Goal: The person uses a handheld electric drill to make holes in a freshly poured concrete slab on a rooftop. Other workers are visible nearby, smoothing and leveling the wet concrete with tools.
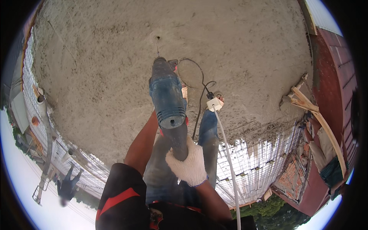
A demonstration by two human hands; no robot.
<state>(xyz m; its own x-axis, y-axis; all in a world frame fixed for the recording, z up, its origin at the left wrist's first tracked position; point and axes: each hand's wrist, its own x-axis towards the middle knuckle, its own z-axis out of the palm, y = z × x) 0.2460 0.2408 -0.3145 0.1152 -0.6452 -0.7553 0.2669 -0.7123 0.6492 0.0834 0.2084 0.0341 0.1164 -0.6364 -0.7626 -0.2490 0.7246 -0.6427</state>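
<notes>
A dark blue rotary hammer drill (168, 96) stretches away from me over grey concrete (249, 46). Its thin bit (157, 49) points at a small dark hole (158, 38) in that surface; whether the tip is inside I cannot tell. My right hand (188, 164), in a white knitted glove, is closed around the drill's rear handle. From the left, my bare left forearm reaches up behind the tool's body, which hides the hand and fingers. By my foot, a white socket block (215, 104) joins the drill's black cord (201, 103) to a white cable (230, 161).
Steel rebar mesh (249, 168) borders the concrete on the near side. Broken wooden boards (306, 102) lean at the right, by a red metal sheet (327, 65). One person (326, 153) is at the right edge, another (69, 184) at the lower left. Pipes (48, 134) stand left.
</notes>
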